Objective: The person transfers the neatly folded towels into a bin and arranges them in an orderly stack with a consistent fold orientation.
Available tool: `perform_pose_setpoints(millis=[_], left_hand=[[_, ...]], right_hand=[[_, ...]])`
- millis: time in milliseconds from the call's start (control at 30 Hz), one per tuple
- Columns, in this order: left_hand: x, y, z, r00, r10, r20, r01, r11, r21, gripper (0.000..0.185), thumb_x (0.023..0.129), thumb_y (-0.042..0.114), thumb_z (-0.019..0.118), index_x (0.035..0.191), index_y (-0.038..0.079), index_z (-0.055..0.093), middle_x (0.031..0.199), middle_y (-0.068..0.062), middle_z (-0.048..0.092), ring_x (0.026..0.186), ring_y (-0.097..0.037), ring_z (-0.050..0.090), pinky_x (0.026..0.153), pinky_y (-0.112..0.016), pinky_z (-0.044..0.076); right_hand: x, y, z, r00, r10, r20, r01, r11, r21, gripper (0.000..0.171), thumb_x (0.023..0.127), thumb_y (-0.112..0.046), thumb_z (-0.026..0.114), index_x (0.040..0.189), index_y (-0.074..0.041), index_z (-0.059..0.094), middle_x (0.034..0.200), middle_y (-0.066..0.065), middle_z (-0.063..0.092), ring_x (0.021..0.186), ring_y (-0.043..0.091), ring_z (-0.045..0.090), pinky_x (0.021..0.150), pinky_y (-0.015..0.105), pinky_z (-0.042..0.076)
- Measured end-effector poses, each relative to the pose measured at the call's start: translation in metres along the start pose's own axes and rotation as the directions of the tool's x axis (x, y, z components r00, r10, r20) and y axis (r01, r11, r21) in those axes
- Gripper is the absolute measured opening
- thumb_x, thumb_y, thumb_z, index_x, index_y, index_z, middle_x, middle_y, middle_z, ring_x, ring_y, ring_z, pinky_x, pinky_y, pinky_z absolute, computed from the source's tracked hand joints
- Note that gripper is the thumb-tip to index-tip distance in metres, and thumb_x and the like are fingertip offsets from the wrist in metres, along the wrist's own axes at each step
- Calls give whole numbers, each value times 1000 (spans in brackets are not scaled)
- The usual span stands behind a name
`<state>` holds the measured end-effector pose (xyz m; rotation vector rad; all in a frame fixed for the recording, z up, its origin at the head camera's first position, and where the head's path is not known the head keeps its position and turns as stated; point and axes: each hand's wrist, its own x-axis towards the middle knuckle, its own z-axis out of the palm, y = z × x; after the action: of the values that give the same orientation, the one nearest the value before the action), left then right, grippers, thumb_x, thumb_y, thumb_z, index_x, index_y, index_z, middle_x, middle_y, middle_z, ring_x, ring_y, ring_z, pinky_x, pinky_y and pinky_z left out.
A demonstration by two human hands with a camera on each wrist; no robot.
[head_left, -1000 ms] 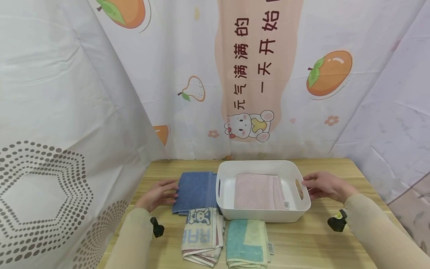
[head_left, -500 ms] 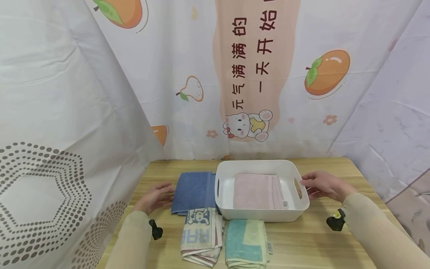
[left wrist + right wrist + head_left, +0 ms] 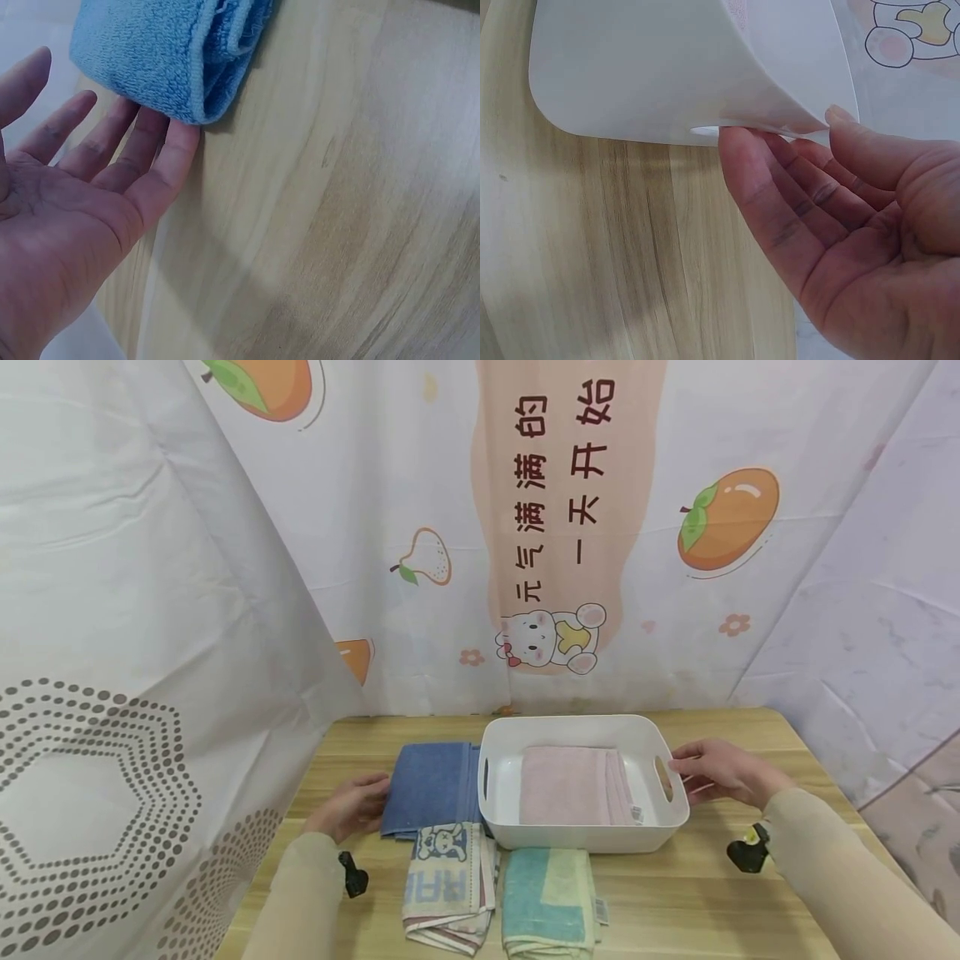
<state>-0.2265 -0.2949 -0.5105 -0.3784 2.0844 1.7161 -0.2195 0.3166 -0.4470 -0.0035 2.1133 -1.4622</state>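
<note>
In the head view, a folded blue towel (image 3: 427, 787) lies on the table, left of a white plastic basket (image 3: 581, 838). My left hand (image 3: 350, 806) is at the blue towel's left edge. In the left wrist view its fingers (image 3: 105, 146) extend palm up, tips meeting the towel's underside (image 3: 142, 56), with the thumb apart. My right hand (image 3: 723, 772) is at the basket's right end, by the handle slot. The right wrist view shows its fingers (image 3: 754, 176) against the outer wall and the thumb over the rim. Inside the basket lies a folded pink towel (image 3: 570, 785).
In front of the basket lie a folded towel with a cartoon bear (image 3: 446, 881) and a folded teal and yellow towel (image 3: 546, 893). Printed curtains (image 3: 420, 643) hang behind and to both sides of the wooden table (image 3: 675, 910).
My left hand's fingers have come in closer to the blue towel's left edge. The right hand stays at the basket, and the view has shifted slightly.
</note>
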Motion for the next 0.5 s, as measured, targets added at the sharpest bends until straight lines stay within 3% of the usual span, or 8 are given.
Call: perform_pose_setpoints(millis=[267,500], left_hand=[[3,-2,-1,999,5,43,-4,1000,-24,65,106,32,57,158,2,32,153,-27,43,130,-39,54,93,-47,55],[9,2,3,998,16,61,-15,1000,-27,69,105,33,59,160,6,30,161,-28,30,144,-48,37,109,-55,45]], right_hand=[[2,0,-1,1000,-6,7,6,1000,-4,54,106,-17,55,143,19,40,102,10,72,87,19,70,79,38,61],[2,1,-1,1000,-8,10,8,1000,8,54,106,-16,56,143,19,39,102,10,72,88,19,70,80,38,61]])
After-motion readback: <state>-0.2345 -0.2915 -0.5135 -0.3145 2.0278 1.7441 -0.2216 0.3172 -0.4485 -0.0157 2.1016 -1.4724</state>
